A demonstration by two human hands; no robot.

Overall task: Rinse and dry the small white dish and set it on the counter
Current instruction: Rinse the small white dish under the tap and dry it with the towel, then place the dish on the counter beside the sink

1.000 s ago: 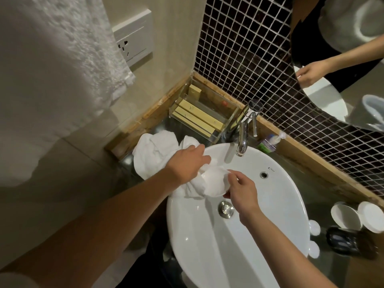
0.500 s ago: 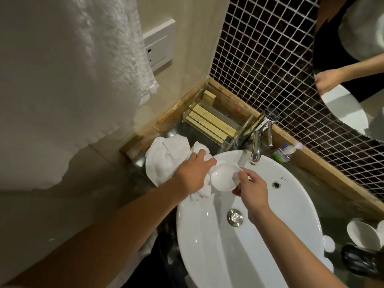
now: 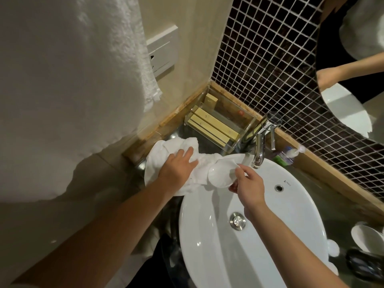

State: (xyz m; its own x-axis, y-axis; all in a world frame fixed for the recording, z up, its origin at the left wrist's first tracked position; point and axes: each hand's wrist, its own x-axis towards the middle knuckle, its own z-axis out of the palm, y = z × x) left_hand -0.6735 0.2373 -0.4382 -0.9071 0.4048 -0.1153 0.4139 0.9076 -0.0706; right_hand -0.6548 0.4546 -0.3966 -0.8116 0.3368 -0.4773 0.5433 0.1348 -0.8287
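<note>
Dish-drying stage, by the look of it: small white dish (image 3: 222, 174) is out from under the tap (image 3: 258, 154), no water seen running, and it lies against a white cloth (image 3: 166, 154), so rinsing looks done and drying is under way or nearly finished. Setting it down on the tabletop (image 3: 340, 196) is still left.

Left to right. Hanging white towel (image 3: 68, 80) fills the left of view, wall socket (image 3: 163, 50) beside it. Clear tray (image 3: 222, 125) with pale sticks sits in the back corner. Cloth is bunched on the tabletop edge and drapes over the rim of the basin (image 3: 249, 246). Left hand (image 3: 176, 167) lies flat on the cloth, fingers spread, pressing it down, not clenched; it is just left of the dish, not touching it as far as I can tell. Dish sits tilted at the basin's back-left rim, resting on the cloth, just left of the tap. Right hand (image 3: 248, 183) pinches the dish's right edge between thumb and fingertips. Drain plug (image 3: 238, 220) lies below that hand. Far right on the tabletop: more white dishes (image 3: 364, 235) and a dark object, too blurred to name.
</note>
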